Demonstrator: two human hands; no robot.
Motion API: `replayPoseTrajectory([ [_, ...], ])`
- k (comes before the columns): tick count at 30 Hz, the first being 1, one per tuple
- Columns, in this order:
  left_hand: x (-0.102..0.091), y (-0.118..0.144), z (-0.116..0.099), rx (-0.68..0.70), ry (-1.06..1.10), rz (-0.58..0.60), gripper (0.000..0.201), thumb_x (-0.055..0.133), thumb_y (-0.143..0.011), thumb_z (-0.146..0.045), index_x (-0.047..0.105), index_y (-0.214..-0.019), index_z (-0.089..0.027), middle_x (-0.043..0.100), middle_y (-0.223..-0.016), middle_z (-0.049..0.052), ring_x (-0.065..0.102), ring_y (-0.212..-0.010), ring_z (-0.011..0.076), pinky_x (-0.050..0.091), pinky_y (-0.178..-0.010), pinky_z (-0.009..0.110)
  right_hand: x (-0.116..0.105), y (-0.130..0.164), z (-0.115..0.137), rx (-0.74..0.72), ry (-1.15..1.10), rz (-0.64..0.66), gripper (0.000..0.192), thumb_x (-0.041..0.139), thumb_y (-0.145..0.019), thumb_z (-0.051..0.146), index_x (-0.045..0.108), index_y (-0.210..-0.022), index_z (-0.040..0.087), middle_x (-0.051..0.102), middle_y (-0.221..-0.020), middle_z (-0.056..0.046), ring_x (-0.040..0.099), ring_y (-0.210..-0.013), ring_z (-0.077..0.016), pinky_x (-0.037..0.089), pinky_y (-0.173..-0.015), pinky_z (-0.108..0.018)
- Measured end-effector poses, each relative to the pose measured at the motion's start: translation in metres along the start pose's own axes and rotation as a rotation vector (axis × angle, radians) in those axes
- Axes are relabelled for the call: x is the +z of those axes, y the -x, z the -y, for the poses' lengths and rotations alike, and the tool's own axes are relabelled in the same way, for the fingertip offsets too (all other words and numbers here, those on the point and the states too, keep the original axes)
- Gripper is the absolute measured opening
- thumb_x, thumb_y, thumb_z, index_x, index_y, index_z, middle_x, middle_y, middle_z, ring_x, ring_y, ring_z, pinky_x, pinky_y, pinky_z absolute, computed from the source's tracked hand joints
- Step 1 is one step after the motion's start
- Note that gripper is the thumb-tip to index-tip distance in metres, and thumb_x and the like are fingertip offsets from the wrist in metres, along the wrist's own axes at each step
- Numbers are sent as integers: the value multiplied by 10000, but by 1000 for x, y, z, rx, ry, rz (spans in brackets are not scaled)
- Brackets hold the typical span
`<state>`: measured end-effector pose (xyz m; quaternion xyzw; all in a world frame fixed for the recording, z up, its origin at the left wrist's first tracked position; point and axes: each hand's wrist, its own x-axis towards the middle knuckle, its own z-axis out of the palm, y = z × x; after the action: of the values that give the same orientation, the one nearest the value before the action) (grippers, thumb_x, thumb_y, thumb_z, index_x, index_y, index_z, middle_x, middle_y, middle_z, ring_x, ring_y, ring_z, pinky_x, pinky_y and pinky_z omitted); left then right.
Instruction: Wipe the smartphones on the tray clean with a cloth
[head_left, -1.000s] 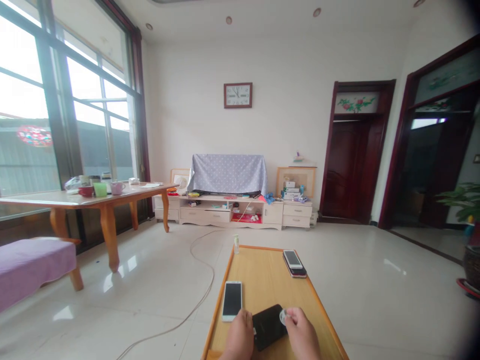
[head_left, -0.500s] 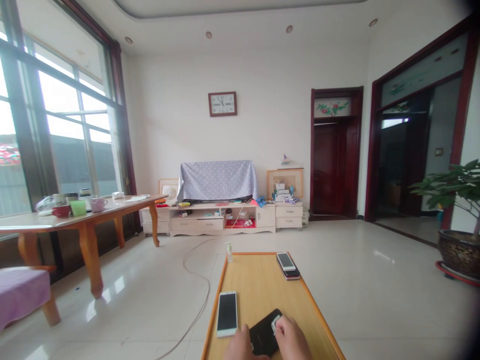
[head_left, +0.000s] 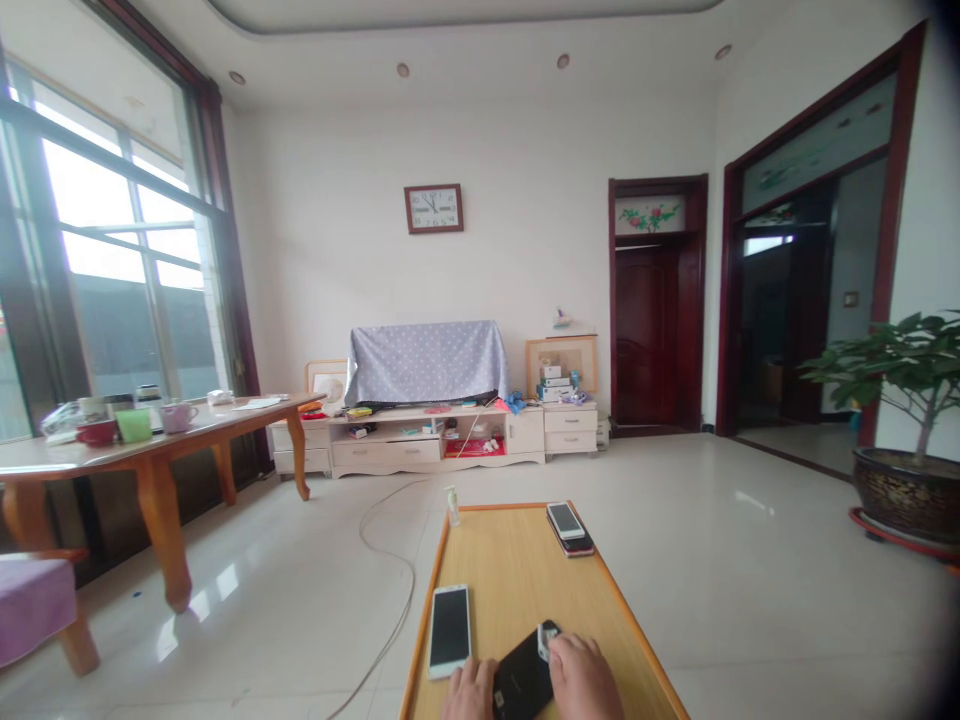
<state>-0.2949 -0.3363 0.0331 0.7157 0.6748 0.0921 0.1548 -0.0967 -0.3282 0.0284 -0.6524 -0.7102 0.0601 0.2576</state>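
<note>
A black smartphone (head_left: 520, 682) lies tilted on the wooden tabletop near its front edge, apparently back side up. My left hand (head_left: 469, 690) has its bent fingers on the phone's left edge and steadies it. In my right hand (head_left: 583, 676) is a small folded white cloth (head_left: 545, 640), pinched against the phone's upper right corner; whether it is cloth or tissue I cannot tell. Left of the black phone lies a white smartphone (head_left: 450, 630) with a dark screen, just beyond my left fingers.
At the table's far right corner two phones are stacked, a white phone (head_left: 565, 520) on top. A small pump bottle (head_left: 452, 506) stands at the far left corner. A cable (head_left: 411, 580) runs over the floor to the left. A potted plant (head_left: 907, 480) stands right.
My right hand and the white cloth have shifted slightly left and up at the phone's corner. My left fingers now lie flatter over its left edge. The camera view has turned a little right.
</note>
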Motion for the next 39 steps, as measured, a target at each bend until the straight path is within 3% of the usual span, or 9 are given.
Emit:
replayPoseTrajectory([
  [3,6,7,5,68,48,-92,637,650,-670,-418,578,-1272,-224,606,-1259,100,529,-1180,290,371,-1060,380,1,19,19,-111,-24,167,399,381,-986,449,668,-1247,356,634,-1356,-48,530,-1277,-353,434,-998,-502],
  [6,10,15,6,96,84,-176,586,564,-725,-327,550,-1300,-212,605,-1294,101,517,-1224,263,325,-1108,361,-3,39,33,-199,-85,296,451,299,-998,566,544,-1366,481,552,-1443,39,357,-1426,-381,247,-1117,-668],
  [9,10,21,4,91,108,-202,590,584,-714,-338,547,-1289,-214,602,-1303,100,508,-1234,265,336,-1100,360,-15,42,31,-184,-52,234,487,203,-1018,555,528,-1376,493,542,-1448,75,232,-1487,-357,-2,-1152,-714],
  [12,6,25,1,104,122,-210,602,603,-688,-331,544,-1277,-219,611,-1272,83,525,-1190,247,377,-1047,331,-28,29,18,-39,43,153,561,145,-1025,536,580,-1359,413,547,-1448,53,173,-1505,-345,-94,-1151,-694],
  [16,4,25,2,107,117,-212,600,609,-668,-309,553,-1259,-225,618,-1256,71,530,-1188,241,376,-1045,321,-33,16,10,70,71,164,547,179,-1022,539,482,-1451,385,528,-1468,23,223,-1490,-350,-86,-1147,-702],
  [25,12,21,10,137,143,-240,531,573,-714,-301,572,-1240,-223,632,-1257,88,536,-1209,261,378,-1059,352,-25,56,47,-251,-56,284,519,196,-1043,485,587,-1357,354,565,-1436,-4,274,-1480,-285,-132,-1171,-622],
  [31,10,22,9,155,160,-247,558,619,-678,-338,566,-1218,-209,632,-1196,82,553,-1139,254,411,-1004,342,-28,24,13,-60,44,197,570,205,-1034,523,669,-1249,272,455,-1529,-73,295,-1470,-298,22,-1194,-601],
  [35,10,21,8,167,143,-254,535,630,-686,-344,565,-1200,-212,632,-1160,72,559,-1101,250,415,-988,348,-23,12,0,-68,9,218,570,169,-1043,488,497,-1444,251,425,-1550,-81,336,-1454,-235,124,-1212,-505],
  [39,14,16,8,189,133,-267,521,635,-711,-336,546,-1210,-213,628,-1179,77,554,-1123,255,409,-1012,365,-11,32,16,-168,26,354,598,182,-1040,505,437,-1493,210,376,-1575,-95,252,-1491,-264,13,-1220,-511],
])
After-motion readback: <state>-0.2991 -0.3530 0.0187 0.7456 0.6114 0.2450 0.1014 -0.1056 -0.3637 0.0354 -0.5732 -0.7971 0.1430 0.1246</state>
